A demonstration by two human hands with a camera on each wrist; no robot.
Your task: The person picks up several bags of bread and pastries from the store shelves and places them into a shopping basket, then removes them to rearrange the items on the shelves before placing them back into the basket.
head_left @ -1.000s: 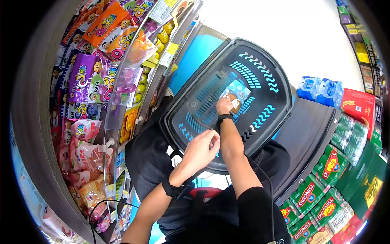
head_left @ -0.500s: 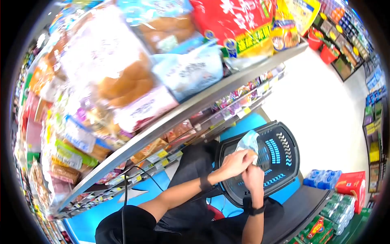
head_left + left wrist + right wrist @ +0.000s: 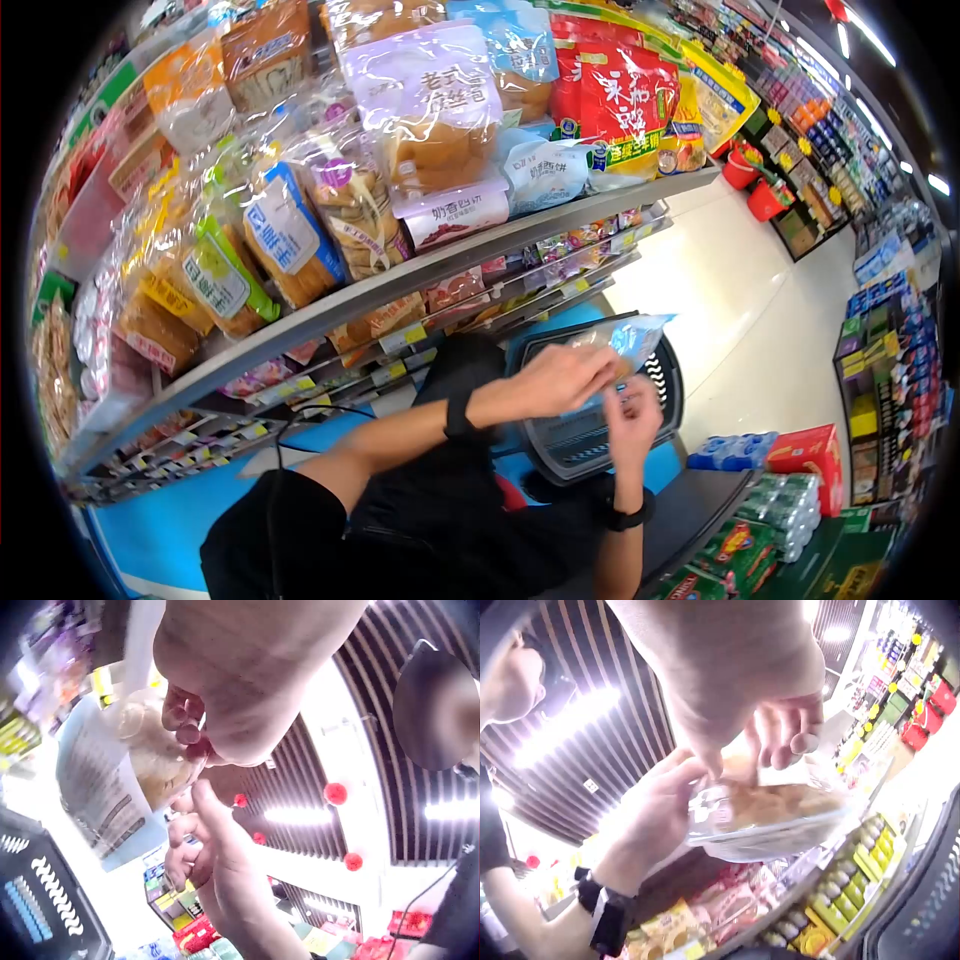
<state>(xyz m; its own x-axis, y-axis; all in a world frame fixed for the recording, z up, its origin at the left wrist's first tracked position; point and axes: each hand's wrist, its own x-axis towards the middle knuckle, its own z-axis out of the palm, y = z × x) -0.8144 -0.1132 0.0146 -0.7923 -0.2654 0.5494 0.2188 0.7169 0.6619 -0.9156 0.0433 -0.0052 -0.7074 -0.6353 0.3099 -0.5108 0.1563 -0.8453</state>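
A plastic bag of bread (image 3: 640, 340), light blue with a clear part showing brown bread, is held up over the black shopping basket (image 3: 560, 450). My left hand (image 3: 560, 380) grips the bag at one end. In the left wrist view its fingertips press into the clear film beside the bread (image 3: 161, 769). Close below, my right hand (image 3: 632, 415) has thumb and forefinger pinching the bag's near edge, its other fingers curled. The right wrist view shows the bread bag (image 3: 780, 814) under the right fingers, with the left hand (image 3: 656, 806) at its side.
A shelf (image 3: 400, 260) full of bagged breads runs along the left, with candy racks beneath. Stacked green drink cartons (image 3: 740, 550), a red box (image 3: 810, 460) and blue-wrapped bottles (image 3: 735, 450) stand at the right. A pale aisle floor (image 3: 740, 320) stretches ahead.
The bag has come up out of the basket, from the right hand alone into both hands. The head view has swung up toward the bread shelf.
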